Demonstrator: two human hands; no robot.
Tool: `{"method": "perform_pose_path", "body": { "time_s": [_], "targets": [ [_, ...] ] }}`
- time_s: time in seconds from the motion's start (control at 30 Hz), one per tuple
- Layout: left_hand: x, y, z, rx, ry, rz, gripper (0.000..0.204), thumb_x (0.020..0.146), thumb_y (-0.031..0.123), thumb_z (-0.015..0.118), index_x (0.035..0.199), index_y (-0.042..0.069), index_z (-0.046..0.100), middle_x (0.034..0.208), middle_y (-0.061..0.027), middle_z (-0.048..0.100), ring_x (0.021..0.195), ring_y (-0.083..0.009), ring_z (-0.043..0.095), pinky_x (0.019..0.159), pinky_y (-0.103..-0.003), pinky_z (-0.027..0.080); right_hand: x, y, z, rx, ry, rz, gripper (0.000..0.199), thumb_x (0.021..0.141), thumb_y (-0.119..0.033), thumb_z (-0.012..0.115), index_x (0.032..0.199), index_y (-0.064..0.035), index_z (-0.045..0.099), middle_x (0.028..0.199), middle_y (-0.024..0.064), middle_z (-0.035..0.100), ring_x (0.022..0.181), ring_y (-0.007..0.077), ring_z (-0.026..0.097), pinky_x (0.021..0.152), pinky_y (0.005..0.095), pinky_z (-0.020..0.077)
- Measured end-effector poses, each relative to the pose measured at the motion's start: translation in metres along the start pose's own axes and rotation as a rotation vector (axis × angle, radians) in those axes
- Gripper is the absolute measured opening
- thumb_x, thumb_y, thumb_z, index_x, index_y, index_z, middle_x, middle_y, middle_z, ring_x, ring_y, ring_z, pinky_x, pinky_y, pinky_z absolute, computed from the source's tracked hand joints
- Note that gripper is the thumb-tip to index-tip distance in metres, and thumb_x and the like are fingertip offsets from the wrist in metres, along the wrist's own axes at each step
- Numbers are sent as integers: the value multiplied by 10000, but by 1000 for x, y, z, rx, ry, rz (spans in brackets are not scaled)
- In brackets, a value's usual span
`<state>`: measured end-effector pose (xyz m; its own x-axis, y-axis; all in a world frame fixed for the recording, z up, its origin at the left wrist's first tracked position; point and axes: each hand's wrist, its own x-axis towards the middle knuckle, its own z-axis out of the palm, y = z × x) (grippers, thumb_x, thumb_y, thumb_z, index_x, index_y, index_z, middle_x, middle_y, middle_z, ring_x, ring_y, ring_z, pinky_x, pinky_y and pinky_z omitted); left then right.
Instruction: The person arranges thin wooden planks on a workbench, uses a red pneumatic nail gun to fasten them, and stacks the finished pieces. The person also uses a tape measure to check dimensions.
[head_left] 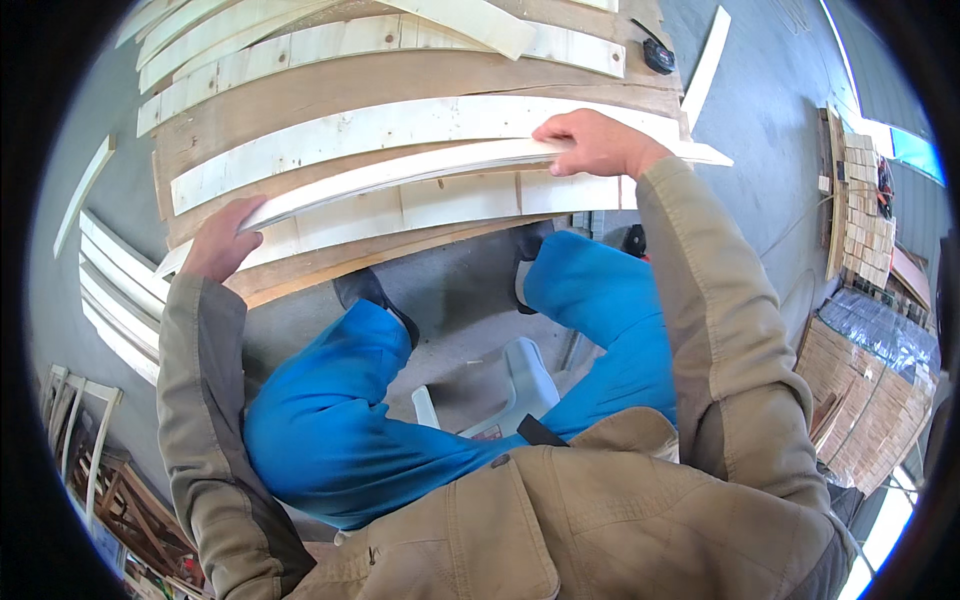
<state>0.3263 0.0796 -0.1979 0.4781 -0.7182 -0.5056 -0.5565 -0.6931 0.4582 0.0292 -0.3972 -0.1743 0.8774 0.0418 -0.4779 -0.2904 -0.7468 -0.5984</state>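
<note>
A long pale wooden slat (400, 170) is held edge-up across the worktable in front of me, its narrow side toward me. My left hand (222, 238) is closed around it near its left end, with the thumb on the near side. Toward its right end my right hand (600, 143) pinches it between thumb and fingers. Just beyond lies a flat white wooden board (340, 135), partly covered by my right hand. Nearer to me another board (430, 203) with dark cross lines lies flat along the table's front edge, partly hidden by the held slat.
More boards (400, 35) lie on the brown tabletop (420, 75) at the far side, with a black tape measure (658, 55) at the far right. Slats (120, 285) rest on the floor at left. Wrapped wood stacks (865, 385) stand at right. A plastic stool (530, 380) is beneath me.
</note>
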Motion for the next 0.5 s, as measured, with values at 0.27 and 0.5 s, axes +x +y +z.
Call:
{"method": "perform_pose_path", "body": {
  "time_s": [0.27, 0.5],
  "targets": [
    [29, -2, 1, 1, -257, -67, 245, 795, 158, 666, 882, -71, 669, 821, -220, 654, 813, -340, 620, 794, -443, 495, -1, 7, -10, 93, -352, 214, 335, 970, -296, 697, 1111, 2, 759, 949, 167, 747, 898, 279, 663, 877, 421, 521],
    [28, -8, 9, -169, -146, -57, 237, 764, 135, 707, 882, -63, 652, 750, -115, 586, 766, -206, 583, 733, -394, 479, 4, 20, 12, 53, -223, 115, 440, 984, -409, 670, 958, 27, 722, 854, 221, 692, 798, 334, 624, 789, 475, 507]
  ]
}}
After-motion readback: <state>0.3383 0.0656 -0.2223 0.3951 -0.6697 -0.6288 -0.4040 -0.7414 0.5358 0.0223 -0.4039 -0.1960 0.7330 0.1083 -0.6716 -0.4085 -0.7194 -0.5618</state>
